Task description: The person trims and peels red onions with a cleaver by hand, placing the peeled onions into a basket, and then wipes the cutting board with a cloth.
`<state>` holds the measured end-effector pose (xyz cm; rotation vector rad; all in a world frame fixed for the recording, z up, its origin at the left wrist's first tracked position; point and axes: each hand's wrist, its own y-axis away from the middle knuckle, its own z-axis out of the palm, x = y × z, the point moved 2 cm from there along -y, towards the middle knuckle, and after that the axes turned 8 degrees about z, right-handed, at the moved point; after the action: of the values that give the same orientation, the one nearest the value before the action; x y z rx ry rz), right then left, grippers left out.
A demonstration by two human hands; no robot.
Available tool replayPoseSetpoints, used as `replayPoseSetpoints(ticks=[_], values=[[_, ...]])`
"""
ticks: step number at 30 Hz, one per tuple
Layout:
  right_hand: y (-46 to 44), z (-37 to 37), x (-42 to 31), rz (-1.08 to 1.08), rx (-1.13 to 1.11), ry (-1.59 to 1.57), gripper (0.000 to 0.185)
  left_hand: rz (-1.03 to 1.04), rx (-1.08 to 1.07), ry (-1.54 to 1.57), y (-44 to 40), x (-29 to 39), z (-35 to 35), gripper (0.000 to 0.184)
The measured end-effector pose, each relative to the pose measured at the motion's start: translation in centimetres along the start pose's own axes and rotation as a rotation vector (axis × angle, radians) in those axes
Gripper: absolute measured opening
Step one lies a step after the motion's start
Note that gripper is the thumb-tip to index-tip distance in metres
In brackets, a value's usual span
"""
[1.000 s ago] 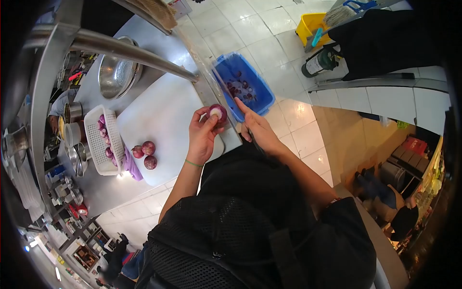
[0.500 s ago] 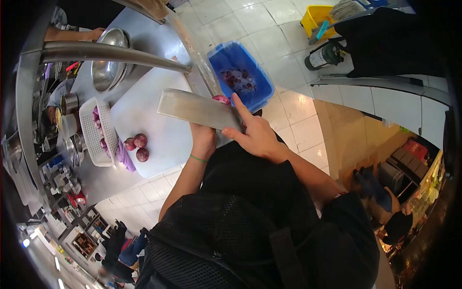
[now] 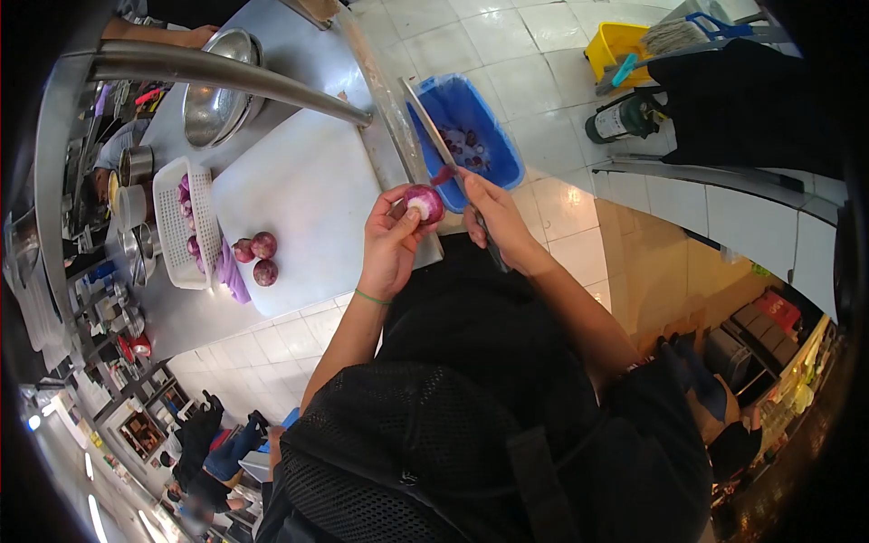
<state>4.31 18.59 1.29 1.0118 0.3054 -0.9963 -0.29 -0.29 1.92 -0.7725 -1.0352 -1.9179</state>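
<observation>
A partly peeled red onion [image 3: 429, 201], pale at its cut end, is pinched in the closed fingers of my left hand [image 3: 386, 244]. My right hand [image 3: 509, 224] grips the handle of a broad cleaver [image 3: 427, 125], its blade turned edge-on and pointing away. A scrap of onion skin [image 3: 443, 176] is at the blade close to my right thumb. Below and beyond both hands, a blue bin [image 3: 510, 156] on the floor holds skins and scraps. Three unpeeled red onions [image 3: 263, 245] lie on the white cutting board [image 3: 299, 185].
Left of the board, a white basket [image 3: 167, 237] contains purple onions, with a purple cloth [image 3: 233, 275] beside it. Metal bowls [image 3: 210, 107] stand further back near another person's arm [image 3: 163, 34]. A steel rail [image 3: 226, 75] crosses above the counter. A yellow bucket [image 3: 608, 50] stands on the floor.
The cleaver has turned from broadside to edge-on and swung over the bin. My left hand, hidden behind the blade before, now shows with the onion. A skin scrap has come away.
</observation>
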Motion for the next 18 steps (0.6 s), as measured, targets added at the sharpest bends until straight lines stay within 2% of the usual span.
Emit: replayPoseSetpoints(ticks=[1,4,6,7,9,13,18], values=[[0.0,0.0,-0.1,0.005,-0.006,-0.003,0.056,-0.042,-0.057,0.037,0.1,0.4,0.1,0.04],[0.0,0.5,0.2,-0.015,-0.006,0.082,0.061,-0.046,-0.044,0.102,0.3,1.2,1.1,0.037],[0.1,1.0,0.8,-0.225,0.105,0.359,0.07,-0.045,-0.039,0.163,0.1,0.9,0.8,0.037],[-0.1,0.8,0.9,-0.226,0.105,0.36,0.07,-0.042,-0.033,0.225,-0.1,0.8,0.7,0.037],[-0.4,0.5,1.2,-0.211,0.152,0.592,0.078,-0.052,-0.012,0.231,-0.4,0.5,0.7,0.038],[-1.3,-0.5,1.7,-0.204,0.192,0.655,0.078,-0.067,0.021,0.175,-1.4,-0.3,0.2,0.039],[-2.6,-1.2,1.6,-0.344,0.128,0.619,0.07,-0.038,0.081,0.085,-1.9,-0.6,0.4,0.041]])
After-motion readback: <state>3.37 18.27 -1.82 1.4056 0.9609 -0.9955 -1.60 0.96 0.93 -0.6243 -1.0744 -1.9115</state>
